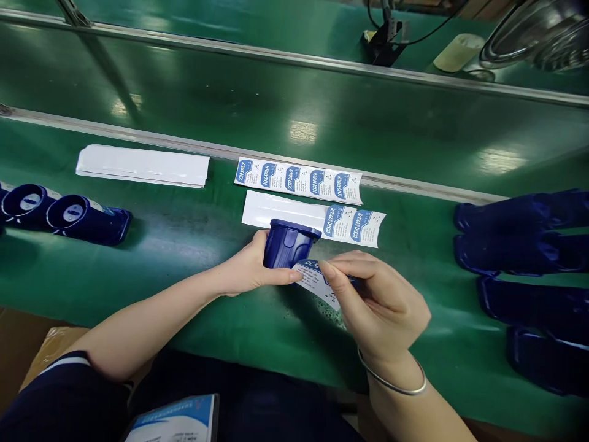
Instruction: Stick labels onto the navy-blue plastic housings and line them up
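A dark blue plastic housing (289,244) is gripped in my left hand (251,264), its flanged end pointing away from me. My right hand (381,301) pinches a blue-and-white printed label (317,285) between thumb and fingertips. The label lies over the near end of the housing, its lower part hanging free; whether it sticks there I cannot tell. My left thumb reaches to the label's left edge. Just behind the housing lies a label strip (285,210), with two printed labels at its right end and bare white backing on the left.
A full strip of labels (299,180) lies farther back, beside a stack of white backing strips (142,166). Labelled blue housings (87,218) lie at left; several more blue housings (529,239) lie at right. A metal rail (221,149) runs behind the green work surface.
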A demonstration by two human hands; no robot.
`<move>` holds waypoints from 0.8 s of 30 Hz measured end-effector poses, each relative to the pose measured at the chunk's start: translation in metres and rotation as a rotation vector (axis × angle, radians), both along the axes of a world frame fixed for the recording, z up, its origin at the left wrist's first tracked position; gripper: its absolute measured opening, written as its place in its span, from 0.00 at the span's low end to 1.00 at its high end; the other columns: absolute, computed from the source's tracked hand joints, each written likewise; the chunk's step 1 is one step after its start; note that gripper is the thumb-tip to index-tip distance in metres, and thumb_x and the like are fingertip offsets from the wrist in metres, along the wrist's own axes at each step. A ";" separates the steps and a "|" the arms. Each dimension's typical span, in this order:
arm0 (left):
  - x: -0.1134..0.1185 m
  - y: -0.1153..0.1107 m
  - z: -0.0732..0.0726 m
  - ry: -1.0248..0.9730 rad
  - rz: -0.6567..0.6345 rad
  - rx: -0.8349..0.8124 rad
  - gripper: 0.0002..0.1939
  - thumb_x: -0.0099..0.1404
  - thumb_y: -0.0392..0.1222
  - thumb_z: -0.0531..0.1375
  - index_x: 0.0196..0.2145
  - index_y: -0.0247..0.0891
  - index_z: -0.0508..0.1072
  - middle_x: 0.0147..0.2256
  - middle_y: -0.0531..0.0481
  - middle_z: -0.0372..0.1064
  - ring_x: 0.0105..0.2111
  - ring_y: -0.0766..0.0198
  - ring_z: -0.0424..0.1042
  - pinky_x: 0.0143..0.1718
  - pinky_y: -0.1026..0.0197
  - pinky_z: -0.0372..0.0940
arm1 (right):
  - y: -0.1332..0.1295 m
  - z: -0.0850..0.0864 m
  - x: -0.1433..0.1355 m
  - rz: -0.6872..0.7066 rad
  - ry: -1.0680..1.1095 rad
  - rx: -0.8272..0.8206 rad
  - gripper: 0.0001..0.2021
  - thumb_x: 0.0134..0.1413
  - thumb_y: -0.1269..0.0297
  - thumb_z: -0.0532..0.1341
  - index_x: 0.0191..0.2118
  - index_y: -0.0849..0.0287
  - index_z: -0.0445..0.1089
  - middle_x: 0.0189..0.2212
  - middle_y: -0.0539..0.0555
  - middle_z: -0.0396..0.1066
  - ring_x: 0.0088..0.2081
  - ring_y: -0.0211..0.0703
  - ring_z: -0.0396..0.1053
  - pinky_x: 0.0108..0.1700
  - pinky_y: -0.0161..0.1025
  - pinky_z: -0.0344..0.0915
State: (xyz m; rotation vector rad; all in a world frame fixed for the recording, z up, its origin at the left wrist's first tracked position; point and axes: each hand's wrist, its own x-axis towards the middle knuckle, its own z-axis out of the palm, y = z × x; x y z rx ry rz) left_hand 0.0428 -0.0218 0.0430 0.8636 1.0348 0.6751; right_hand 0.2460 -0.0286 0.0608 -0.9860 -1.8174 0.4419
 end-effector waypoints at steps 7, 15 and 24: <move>-0.002 -0.001 0.001 -0.063 -0.041 0.004 0.51 0.53 0.48 0.75 0.65 0.39 0.51 0.63 0.32 0.59 0.63 0.39 0.64 0.60 0.36 0.64 | 0.004 -0.003 0.004 -0.106 0.090 -0.441 0.05 0.59 0.63 0.70 0.32 0.53 0.78 0.27 0.46 0.76 0.25 0.36 0.68 0.26 0.36 0.62; -0.001 -0.002 0.001 -0.063 -0.032 -0.006 0.50 0.53 0.48 0.75 0.65 0.40 0.52 0.64 0.32 0.59 0.64 0.39 0.63 0.61 0.34 0.62 | 0.005 -0.006 0.004 -0.120 0.125 -0.521 0.07 0.58 0.58 0.71 0.32 0.54 0.78 0.26 0.49 0.75 0.25 0.38 0.68 0.26 0.37 0.62; -0.002 -0.003 0.001 -0.055 -0.037 0.000 0.49 0.54 0.49 0.75 0.64 0.41 0.53 0.64 0.33 0.59 0.63 0.39 0.64 0.61 0.34 0.63 | 0.005 -0.006 0.004 -0.113 0.114 -0.513 0.07 0.59 0.59 0.71 0.32 0.54 0.79 0.27 0.48 0.76 0.26 0.37 0.68 0.26 0.36 0.63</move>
